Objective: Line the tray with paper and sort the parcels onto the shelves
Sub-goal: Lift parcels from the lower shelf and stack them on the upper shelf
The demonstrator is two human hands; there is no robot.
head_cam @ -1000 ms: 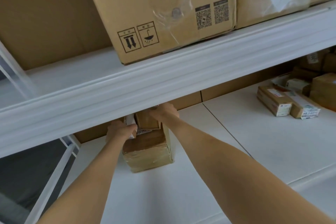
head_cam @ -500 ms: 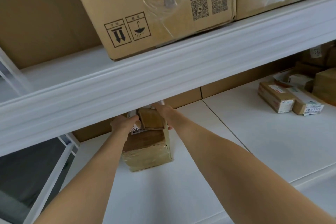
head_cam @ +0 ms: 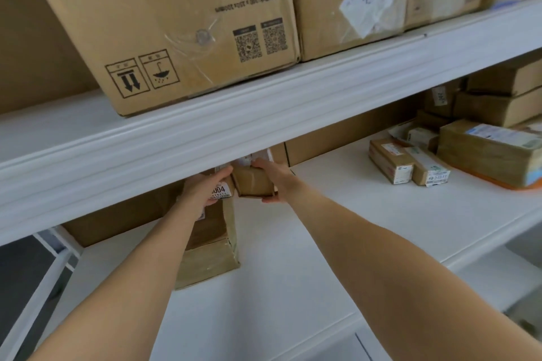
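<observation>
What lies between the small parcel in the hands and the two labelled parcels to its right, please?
Only the right hand gripping the small parcel, then bare white shelf; the head view shows it.

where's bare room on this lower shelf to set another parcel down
Bare shelf board between the small parcel in the right hand and the two labelled boxes, and in front of the taped parcel. Crowded at the far-right stack.
</observation>
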